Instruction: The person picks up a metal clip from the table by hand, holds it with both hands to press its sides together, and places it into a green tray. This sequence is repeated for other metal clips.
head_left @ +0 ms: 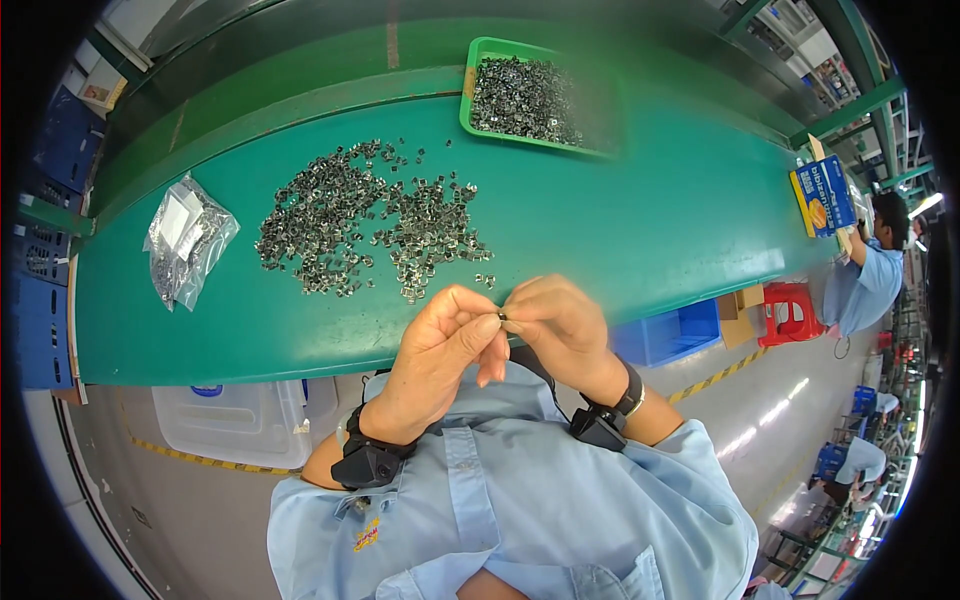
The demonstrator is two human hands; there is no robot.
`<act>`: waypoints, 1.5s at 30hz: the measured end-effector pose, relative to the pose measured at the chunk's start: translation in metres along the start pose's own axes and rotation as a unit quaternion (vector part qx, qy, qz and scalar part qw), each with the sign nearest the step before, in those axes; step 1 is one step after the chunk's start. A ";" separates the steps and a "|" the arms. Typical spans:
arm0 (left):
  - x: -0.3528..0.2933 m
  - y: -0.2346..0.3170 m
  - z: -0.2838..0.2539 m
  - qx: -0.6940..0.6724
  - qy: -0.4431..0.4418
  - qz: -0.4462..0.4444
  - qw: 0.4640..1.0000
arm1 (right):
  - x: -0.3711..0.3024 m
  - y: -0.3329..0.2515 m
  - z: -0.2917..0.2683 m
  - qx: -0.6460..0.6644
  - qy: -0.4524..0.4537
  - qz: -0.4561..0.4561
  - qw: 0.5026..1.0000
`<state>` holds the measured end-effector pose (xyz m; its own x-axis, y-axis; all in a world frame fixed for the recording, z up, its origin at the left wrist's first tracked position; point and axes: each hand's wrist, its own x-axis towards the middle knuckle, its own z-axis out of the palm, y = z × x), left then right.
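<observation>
My left hand [447,345] and my right hand [560,325] meet in front of my chest, near the front edge of the green table [640,230]. Between their pinched fingertips is a small dark metal part [502,316], mostly covered by the fingers. Both hands are closed on it. Beyond them, a loose pile of small shiny metal parts [325,215] spreads over the table, with a second cluster [430,235] beside it on the right. A few single pieces lie nearest my fingers.
A green tray [466,100] full of similar parts stands at the back. At left lies a clear plastic bag [190,240]. Below the table are a clear bin [230,425], a blue crate [670,335] and a red stool [790,315]. A person [868,275] works at the right beside a blue-yellow box [825,195].
</observation>
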<state>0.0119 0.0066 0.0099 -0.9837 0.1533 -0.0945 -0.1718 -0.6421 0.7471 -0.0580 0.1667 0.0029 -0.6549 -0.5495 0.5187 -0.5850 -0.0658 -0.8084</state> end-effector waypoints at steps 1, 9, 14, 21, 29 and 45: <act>0.000 0.000 0.000 0.002 0.000 0.000 1.000 | 0.000 0.000 0.000 0.001 -0.001 0.000 1.000; 0.000 0.003 0.002 -0.009 0.001 -0.011 1.000 | 0.000 0.004 0.000 0.032 -0.002 0.000 0.999; 0.002 0.006 -0.002 -0.035 -0.019 -0.031 0.999 | 0.000 0.005 0.000 0.034 -0.010 -0.001 0.999; 0.002 0.005 -0.004 -0.030 -0.027 -0.034 0.999 | -0.001 0.008 -0.001 0.051 -0.024 -0.006 0.998; 0.004 0.005 -0.001 -0.024 -0.012 -0.041 0.999 | 0.001 0.010 0.000 0.037 0.010 -0.009 0.999; 0.006 0.006 -0.013 -0.054 0.001 -0.039 0.998 | 0.117 0.065 -0.074 -0.349 -0.024 0.010 0.937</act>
<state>0.0045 -0.0055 0.0052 -0.9670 0.2044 -0.1519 -0.2531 -0.7052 0.6623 -0.2081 0.1600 0.0322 -0.6576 -0.5819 0.4786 -0.7533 0.4977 -0.4300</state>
